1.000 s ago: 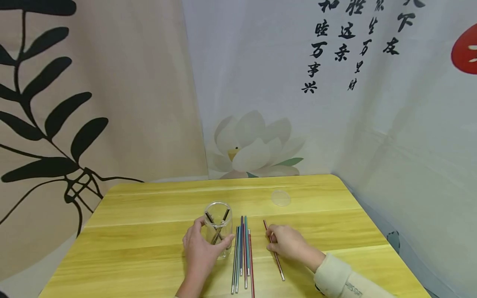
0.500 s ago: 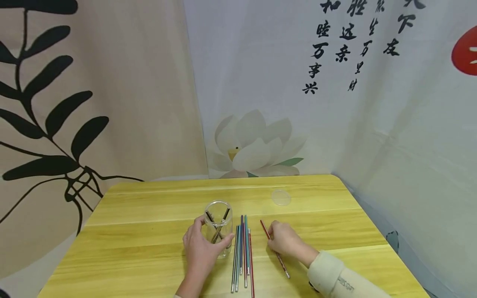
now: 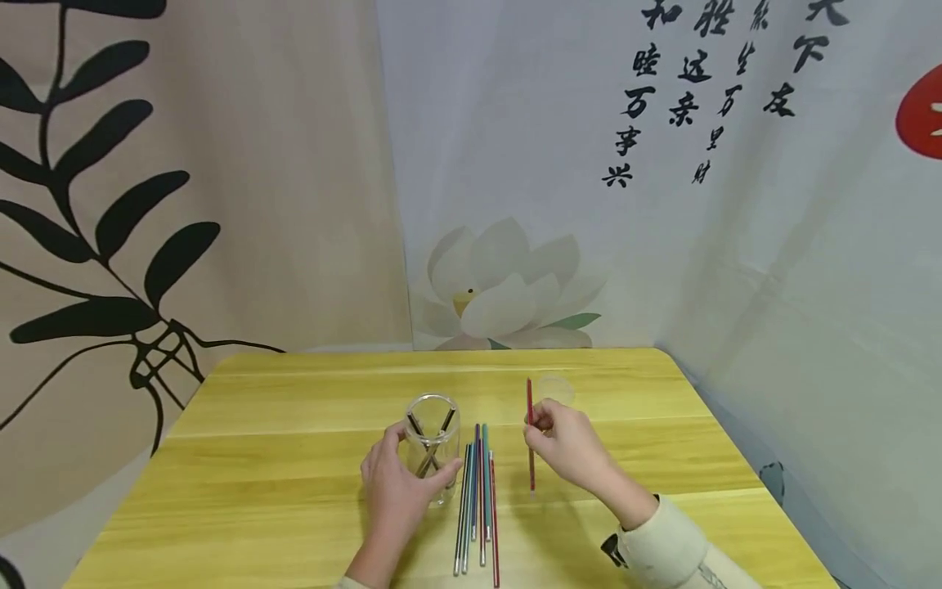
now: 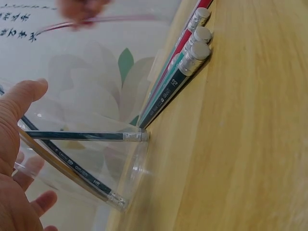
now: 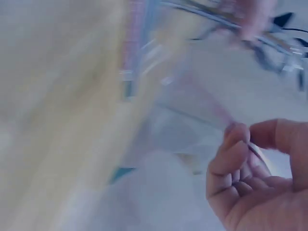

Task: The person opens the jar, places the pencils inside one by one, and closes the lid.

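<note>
My left hand [image 3: 397, 483] grips a clear cup [image 3: 450, 438] round its side, thumb at the right and fingers at the left. Several pencils stand crossed inside it, among them a dark one [image 4: 79, 135], eraser ends down. In my right hand [image 3: 570, 446] a red pencil [image 3: 531, 468] is pinched between thumb and fingers. It stands nearly upright above the table, its silver end low. Between the hands lies a row of several pencils [image 3: 482, 495] in dark, teal, blue and red, their eraser ends toward me. Motion blurs the red pencil in both wrist views.
A round clear disc [image 3: 561, 388] lies on the yellow wooden table [image 3: 294, 458], partly behind the right hand. Behind the table hangs a printed cloth [image 3: 508, 164] with a lotus and black writing; another with dark leaves is at the left.
My right hand has lifted the red pencil off the table, moving it up and away and turning it from slanted to nearly upright. The left hand has stayed on the cup.
</note>
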Available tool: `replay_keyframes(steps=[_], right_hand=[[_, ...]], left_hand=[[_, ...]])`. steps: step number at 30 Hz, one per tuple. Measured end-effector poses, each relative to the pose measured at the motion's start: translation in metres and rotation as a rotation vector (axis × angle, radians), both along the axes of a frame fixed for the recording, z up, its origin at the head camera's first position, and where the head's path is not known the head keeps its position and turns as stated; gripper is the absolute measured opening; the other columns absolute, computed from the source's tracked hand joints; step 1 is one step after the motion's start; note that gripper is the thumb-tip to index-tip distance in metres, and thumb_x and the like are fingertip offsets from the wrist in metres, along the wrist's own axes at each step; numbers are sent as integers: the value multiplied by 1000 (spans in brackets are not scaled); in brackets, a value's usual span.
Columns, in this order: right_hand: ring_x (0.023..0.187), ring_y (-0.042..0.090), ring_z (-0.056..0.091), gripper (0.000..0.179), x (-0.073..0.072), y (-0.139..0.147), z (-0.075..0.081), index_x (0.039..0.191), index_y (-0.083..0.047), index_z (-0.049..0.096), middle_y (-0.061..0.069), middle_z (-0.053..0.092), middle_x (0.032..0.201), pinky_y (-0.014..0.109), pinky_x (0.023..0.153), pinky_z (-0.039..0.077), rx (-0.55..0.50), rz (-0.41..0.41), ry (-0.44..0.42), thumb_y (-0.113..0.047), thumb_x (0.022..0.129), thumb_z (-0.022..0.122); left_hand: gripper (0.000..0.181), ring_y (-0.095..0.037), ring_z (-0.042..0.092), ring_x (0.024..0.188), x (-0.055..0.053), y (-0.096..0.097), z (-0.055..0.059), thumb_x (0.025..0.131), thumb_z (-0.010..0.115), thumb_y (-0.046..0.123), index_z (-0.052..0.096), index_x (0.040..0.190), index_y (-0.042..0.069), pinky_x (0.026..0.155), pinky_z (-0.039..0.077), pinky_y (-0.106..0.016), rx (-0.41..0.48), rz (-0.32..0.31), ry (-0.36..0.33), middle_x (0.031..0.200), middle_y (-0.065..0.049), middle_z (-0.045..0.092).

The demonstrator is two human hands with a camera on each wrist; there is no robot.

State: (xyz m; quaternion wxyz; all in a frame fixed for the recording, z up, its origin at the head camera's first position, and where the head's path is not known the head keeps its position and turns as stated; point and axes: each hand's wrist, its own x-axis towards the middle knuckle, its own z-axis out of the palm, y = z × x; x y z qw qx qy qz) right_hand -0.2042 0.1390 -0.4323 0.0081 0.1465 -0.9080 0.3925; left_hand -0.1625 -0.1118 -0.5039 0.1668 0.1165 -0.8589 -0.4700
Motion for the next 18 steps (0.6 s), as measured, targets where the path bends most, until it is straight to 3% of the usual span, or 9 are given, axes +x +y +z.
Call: replay_keyframes(steps=[6, 9, 13, 16, 18], right_hand=[[76, 7, 64, 10, 14, -14, 50, 108, -9, 70, 3, 73, 91, 23, 68, 56, -220, 22, 202, -18, 105, 70], [82, 10, 72, 23, 17, -23, 64, 127, -7, 65, 12, 77, 98, 25, 75, 62, -403, 46, 251, -14, 105, 69], [87, 18, 79, 70, 17, -42, 68, 163, -16, 35, 19, 76, 111, 29, 80, 66, -561, 85, 271, -5, 103, 69], [87, 23, 81, 94, 15, -53, 65, 172, -23, 13, 19, 73, 114, 30, 81, 67, -568, 99, 330, 0, 101, 70], [86, 26, 81, 97, 14, -58, 63, 172, -24, 12, 20, 72, 114, 30, 83, 67, -555, 102, 376, 2, 100, 71]], left_hand=[[94, -41, 48, 139, 0, 2, -1, 68, 100, 46, 56, 143, 13, 113, 40, -73, 6, -8, -8, 144, -15, 63], [94, -42, 48, 138, 0, 2, -1, 67, 101, 46, 55, 143, 13, 113, 41, -72, 9, -5, -4, 144, -15, 63], [95, -41, 49, 137, 0, 0, 1, 66, 100, 49, 56, 142, 12, 112, 41, -71, -2, -3, -10, 144, -16, 63], [95, -41, 49, 137, 0, 1, 1, 66, 100, 51, 56, 142, 13, 112, 42, -70, -3, -6, -23, 144, -16, 63], [96, -41, 48, 137, 0, 1, 2, 66, 100, 52, 56, 142, 13, 111, 42, -70, -3, -9, -25, 145, -15, 63]])
